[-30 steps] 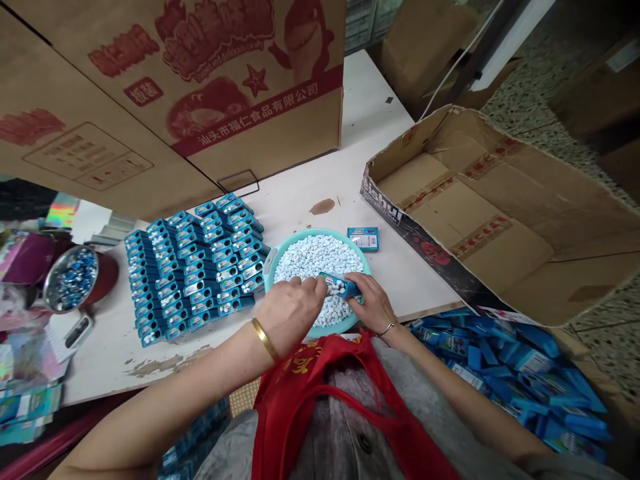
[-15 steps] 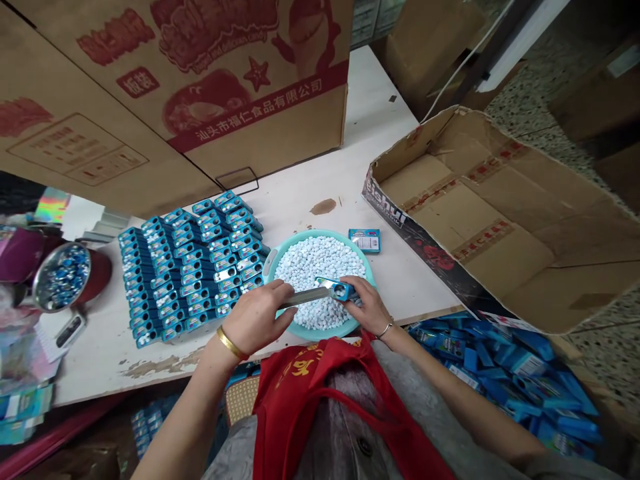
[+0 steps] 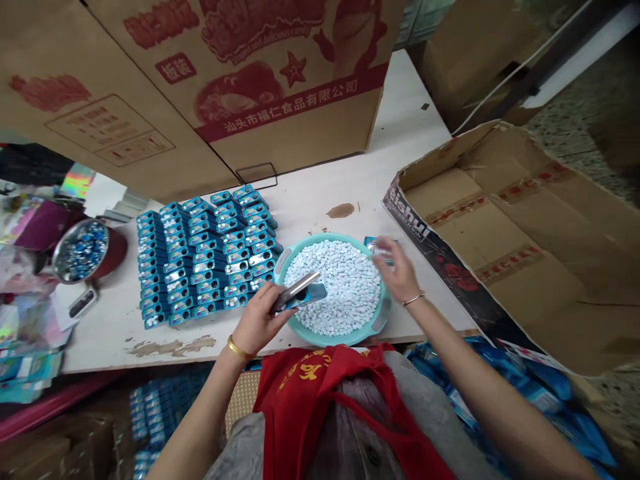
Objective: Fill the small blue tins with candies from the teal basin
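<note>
My left hand (image 3: 257, 317) is closed around a narrow metal scoop (image 3: 300, 285) and a small blue candy box (image 3: 315, 293), both held over the near left part of a pale green basin (image 3: 381, 320). White candies (image 3: 335, 280) fill that basin. At its right rim my right hand (image 3: 397, 270), a little blurred, reaches forward with its fingers stretched out. Just beyond those fingers lies another blue candy box (image 3: 371, 241), partly covered by them; whether they touch it I cannot tell.
Rows of blue candy boxes (image 3: 205, 257) stand left of the basin. A large printed carton (image 3: 300, 127) rises behind; an open cardboard tray (image 3: 480, 233) lies at right. Blue boxes (image 3: 540, 393) are heaped below the table's right edge. A metal pot (image 3: 103, 257) of wrapped pieces sits far left.
My right hand has let go of the box over the basin and moved right and forward to the box on the table. My left hand now holds both scoop and box. The view has shifted.
</note>
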The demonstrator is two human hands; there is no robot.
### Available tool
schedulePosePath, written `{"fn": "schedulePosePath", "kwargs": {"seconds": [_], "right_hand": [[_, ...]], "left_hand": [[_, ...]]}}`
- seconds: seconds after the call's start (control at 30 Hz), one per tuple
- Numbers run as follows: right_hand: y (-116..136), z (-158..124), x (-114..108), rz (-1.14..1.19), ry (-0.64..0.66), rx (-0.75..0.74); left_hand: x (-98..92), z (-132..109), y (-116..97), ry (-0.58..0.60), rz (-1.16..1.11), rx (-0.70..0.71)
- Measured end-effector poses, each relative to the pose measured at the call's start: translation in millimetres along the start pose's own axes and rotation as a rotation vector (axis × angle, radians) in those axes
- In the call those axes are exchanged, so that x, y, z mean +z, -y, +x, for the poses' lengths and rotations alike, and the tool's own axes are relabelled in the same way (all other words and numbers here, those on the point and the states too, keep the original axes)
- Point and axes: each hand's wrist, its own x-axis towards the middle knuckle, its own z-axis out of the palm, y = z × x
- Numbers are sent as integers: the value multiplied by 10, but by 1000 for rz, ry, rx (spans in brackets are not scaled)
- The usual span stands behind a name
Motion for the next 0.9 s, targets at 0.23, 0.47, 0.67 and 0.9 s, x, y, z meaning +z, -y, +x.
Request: {"fn": "schedulePosePath", "kwargs": {"seconds": [0.23,0.47,0.67,0.9], "right_hand": [[-882,360,94,-299,224,163],[-1022,378,382,-368,252,240],[-965,144,238,-201,25,261],[-535,-306,-97,97,-288,259]], "left_hand": [[-60,-624,671,-200,135,-348],[30,-779,942,-308,37,-449],[205,-904,1229,-314,52,-446],[626,-611,1464,-442,143,-343]]}}
